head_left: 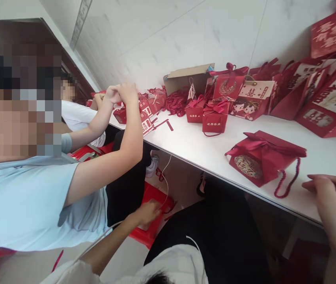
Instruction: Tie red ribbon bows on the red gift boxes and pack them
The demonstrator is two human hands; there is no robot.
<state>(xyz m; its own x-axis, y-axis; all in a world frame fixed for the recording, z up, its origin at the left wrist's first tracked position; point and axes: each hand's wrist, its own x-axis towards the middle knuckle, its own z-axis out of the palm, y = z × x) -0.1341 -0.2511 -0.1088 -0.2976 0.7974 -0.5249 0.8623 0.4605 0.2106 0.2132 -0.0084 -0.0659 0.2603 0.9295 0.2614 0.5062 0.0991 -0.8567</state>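
Observation:
My left hand [148,213] reaches down below the table to a red plastic stool [153,232]. Its fingers are curled, and a thin white cord [165,173] runs to it; what the fingers hold is hidden. My right hand [333,201] hovers at the table's near edge on the right, fingers stretched out and holding nothing. Nearest to it is a red gift box [259,157] with a ribbon on top and a red rope handle [288,183], lying on the white table [197,146].
A person in a light blue shirt [28,201] sits close on the left, both hands raised together [120,92]. Another person in white [79,116] sits beyond. Several red gift boxes and bags [215,118] and a cardboard box [185,79] line the wall.

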